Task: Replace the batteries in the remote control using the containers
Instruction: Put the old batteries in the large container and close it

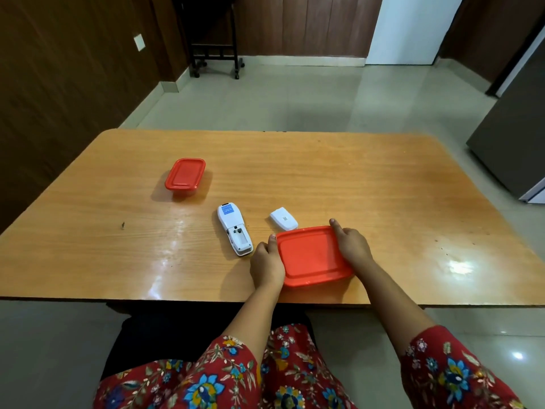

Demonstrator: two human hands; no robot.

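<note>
- Hands on the near red container (pixel 314 255): my left hand (pixel 267 265) clasps its left edge, my right hand (pixel 351 246) its far right corner.
- Remote control (pixel 235 229) lies face down just left of my left hand, battery bay open, long axis pointing away from me.
- Battery cover (pixel 283 219) rests just beyond the container.

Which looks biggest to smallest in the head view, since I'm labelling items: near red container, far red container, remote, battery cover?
1. Near red container, though it sits closest to the camera.
2. Remote and far red container: too alike to rank.
3. Battery cover, smallest.
</note>
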